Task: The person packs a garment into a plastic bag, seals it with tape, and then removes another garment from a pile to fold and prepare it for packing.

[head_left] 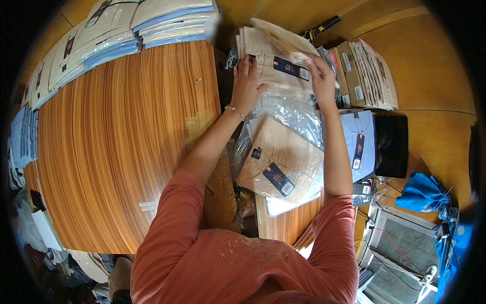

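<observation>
At the far middle, a stack of folded beige shirts (263, 76) has a dark hang tag (291, 68) on its top. My left hand (245, 86) lies on the stack's left side, its fingers stretched out near the collar label. With bent fingers my right hand (322, 76) pinches the edge of a raised beige shirt (281, 40), which curls up over the stack. Closer to me, another folded beige shirt (283, 157) in clear plastic lies with its hang tag, below the crumpled clear plastic bags (293, 114).
A wood-grain table (126, 137) spans the left, with piles of bagged cream and blue shirts (172, 20) along its far edge. A light blue shirt (357, 137) lies at right beside a black box-like object (392, 144). Upright beige packs (372, 76) stand behind.
</observation>
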Available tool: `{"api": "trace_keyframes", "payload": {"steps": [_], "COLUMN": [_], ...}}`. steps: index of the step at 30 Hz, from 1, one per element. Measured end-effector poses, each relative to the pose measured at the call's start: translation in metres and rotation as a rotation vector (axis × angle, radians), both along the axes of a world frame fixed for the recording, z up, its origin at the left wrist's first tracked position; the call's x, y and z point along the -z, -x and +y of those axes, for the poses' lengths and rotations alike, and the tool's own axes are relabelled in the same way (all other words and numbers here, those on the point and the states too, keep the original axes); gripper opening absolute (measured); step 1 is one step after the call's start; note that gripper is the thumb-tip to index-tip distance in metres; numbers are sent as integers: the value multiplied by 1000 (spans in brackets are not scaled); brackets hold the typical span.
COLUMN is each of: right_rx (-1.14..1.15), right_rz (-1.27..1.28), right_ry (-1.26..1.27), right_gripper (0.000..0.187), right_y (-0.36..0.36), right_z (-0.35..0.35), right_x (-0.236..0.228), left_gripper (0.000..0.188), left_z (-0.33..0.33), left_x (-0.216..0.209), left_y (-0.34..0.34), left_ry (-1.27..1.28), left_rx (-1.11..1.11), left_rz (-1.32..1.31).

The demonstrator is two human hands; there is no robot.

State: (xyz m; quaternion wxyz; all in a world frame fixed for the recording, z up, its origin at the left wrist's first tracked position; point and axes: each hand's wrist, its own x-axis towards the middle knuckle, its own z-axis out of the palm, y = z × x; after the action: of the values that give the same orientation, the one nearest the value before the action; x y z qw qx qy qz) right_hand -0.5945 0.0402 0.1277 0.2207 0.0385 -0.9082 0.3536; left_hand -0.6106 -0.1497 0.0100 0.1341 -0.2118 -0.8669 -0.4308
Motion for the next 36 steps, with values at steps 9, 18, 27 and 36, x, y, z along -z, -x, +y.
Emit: {"api": "trace_keyframes", "payload": {"steps": [9, 18, 27, 36], "right_rx": [-41, 115, 73, 103], "right_rz": [43, 3, 24, 60], "right_ry": [-824, -360, 251, 428], "right_gripper": [55, 25, 25, 24], "right_y": [-18, -1, 18, 16], "right_z": [-35, -7, 50, 43], "right_x": [43, 0, -17, -25], "left_gripper": [73, 49, 52, 44], "left_z": [-6, -23, -16, -23], "left_x": [16, 34, 32, 32], "left_y": [-26, -15, -13, -9], "left_ry": [-518, -513, -569, -559], "left_rx": [96, -53, -92, -54], "left_rz": [-187, -123, -141, -230]}}
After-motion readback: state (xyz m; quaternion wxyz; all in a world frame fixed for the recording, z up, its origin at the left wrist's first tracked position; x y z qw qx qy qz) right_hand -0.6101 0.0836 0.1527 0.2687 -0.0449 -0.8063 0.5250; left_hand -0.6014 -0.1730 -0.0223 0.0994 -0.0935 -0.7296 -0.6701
